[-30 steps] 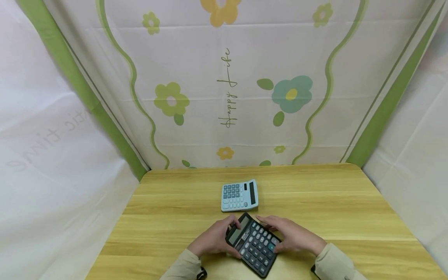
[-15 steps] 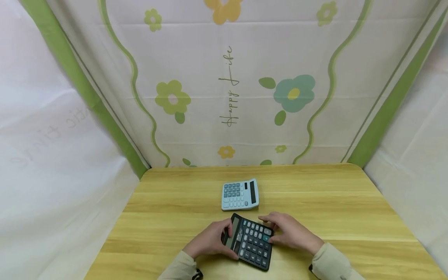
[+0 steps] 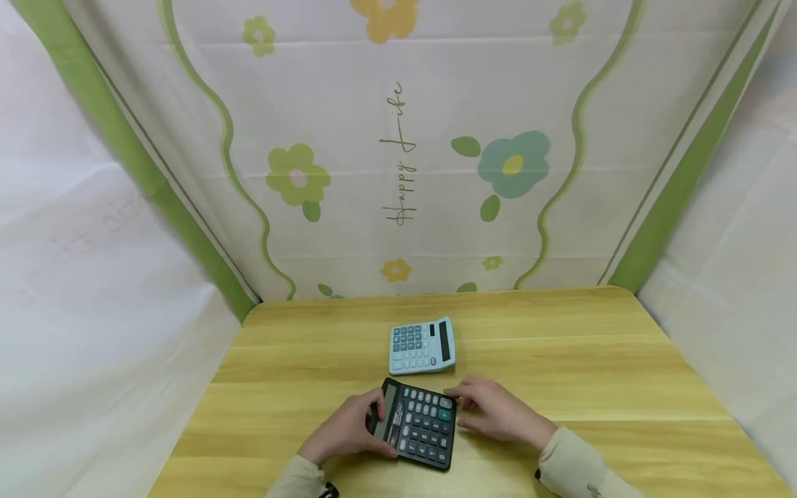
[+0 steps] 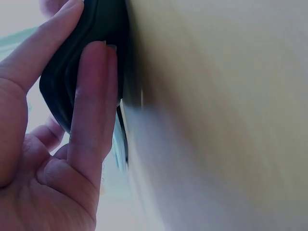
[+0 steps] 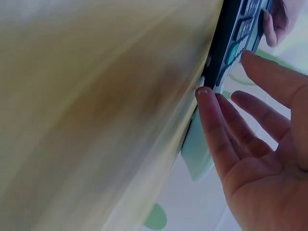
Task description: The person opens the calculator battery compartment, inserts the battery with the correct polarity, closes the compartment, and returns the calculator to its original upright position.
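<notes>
A black desk calculator (image 3: pixel 425 430) is at the table's near side, its screen end to the left and its keys facing up. My left hand (image 3: pixel 349 430) grips the screen end, thumb along the near edge. In the left wrist view, fingers (image 4: pixel 90 101) lie against the dark casing (image 4: pixel 103 21). My right hand (image 3: pixel 503 413) is beside the opposite end, fingers extended and loosely bent. In the right wrist view, its fingertips (image 5: pixel 204 94) are very close to the calculator's edge; whether they touch I cannot tell. Just beyond is a light blue calculator (image 3: pixel 422 347), keys up, screen to the right.
The wooden table (image 3: pixel 311 346) has a floral fabric backdrop (image 3: pixel 349 228) along its far edge. White fabric hangs at the left (image 3: pixel 112 332) and right sides. Bare wood shows on both sides of the two calculators.
The black calculator has turned counterclockwise and shifted left with my left hand. My right hand's thumb, earlier on its keys, is now off them. The light blue calculator stays put.
</notes>
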Demonstrator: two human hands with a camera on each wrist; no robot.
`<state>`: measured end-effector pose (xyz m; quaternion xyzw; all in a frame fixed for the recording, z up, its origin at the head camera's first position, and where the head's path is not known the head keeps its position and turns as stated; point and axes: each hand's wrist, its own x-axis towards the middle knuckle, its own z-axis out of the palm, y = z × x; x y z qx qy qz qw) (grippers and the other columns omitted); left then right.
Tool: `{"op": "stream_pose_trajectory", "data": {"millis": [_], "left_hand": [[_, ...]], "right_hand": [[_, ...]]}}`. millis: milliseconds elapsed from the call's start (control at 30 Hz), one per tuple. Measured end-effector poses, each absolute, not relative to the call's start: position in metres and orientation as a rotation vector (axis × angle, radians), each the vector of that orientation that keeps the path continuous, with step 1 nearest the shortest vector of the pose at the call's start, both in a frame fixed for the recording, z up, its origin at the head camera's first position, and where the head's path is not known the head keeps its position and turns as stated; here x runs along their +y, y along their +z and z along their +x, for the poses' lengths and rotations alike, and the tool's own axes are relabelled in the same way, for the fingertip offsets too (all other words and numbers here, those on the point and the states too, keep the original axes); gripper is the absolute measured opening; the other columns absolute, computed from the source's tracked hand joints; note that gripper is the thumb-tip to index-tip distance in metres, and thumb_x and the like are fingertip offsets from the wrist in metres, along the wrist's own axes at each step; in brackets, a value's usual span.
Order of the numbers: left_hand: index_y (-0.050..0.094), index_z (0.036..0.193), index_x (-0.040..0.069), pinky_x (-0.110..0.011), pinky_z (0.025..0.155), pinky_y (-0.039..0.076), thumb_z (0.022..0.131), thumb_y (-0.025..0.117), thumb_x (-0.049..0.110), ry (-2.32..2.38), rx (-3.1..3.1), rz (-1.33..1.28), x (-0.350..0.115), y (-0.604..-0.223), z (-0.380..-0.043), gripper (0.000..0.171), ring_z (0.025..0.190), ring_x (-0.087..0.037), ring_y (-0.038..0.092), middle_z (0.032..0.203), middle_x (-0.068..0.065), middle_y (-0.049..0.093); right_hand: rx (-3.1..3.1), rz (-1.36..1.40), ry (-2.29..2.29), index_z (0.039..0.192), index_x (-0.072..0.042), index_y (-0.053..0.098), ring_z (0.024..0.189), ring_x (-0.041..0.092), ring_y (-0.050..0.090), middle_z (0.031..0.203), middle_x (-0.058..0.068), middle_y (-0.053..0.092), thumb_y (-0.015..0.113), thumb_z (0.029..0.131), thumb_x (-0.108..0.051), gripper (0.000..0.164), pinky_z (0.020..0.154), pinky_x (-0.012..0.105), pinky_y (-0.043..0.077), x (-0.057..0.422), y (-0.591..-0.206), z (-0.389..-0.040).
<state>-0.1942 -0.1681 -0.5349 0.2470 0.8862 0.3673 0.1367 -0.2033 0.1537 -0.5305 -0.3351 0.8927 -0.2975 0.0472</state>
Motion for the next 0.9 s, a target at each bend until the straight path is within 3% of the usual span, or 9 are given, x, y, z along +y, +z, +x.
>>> {"op": "stream_pose_trajectory", "data": {"millis": [233,500,900], "left_hand": [[0.048,0.091,0.02,-0.024,0.07,0.045,0.059,0.086,0.052,1.052,2.595,0.651,-0.197,-0.534,-0.193,0.059,0.085,-0.012,0.054,0.1,0.006,0.06],[0.047,0.091,0.021,-0.026,0.071,0.044,0.06,0.084,0.056,0.986,2.652,0.548,-0.228,-0.531,-0.193,0.06,0.087,-0.015,0.052,0.101,0.006,0.059],[0.047,0.092,0.017,-0.028,0.071,0.042,0.059,0.086,0.051,0.985,2.661,0.454,-0.255,-0.525,-0.19,0.061,0.086,-0.018,0.051,0.099,0.001,0.059]], "right_hand": [[2.596,-1.111,-0.961,0.133,-0.006,0.056,0.091,0.006,0.061,0.122,0.004,0.06,0.073,0.084,-0.022,0.054,0.078,0.021,0.054,0.13,-0.53,-0.196],[2.589,-1.357,-0.702,0.139,-0.017,0.051,0.125,0.02,0.052,0.141,0.004,0.05,0.068,0.088,-0.034,0.056,0.101,0.038,0.046,0.104,-0.53,-0.188],[2.486,-1.453,-0.6,0.14,-0.023,0.05,0.131,0.016,0.045,0.152,0.002,0.037,0.069,0.087,-0.033,0.057,0.103,0.031,0.044,0.079,-0.525,-0.178]]}}
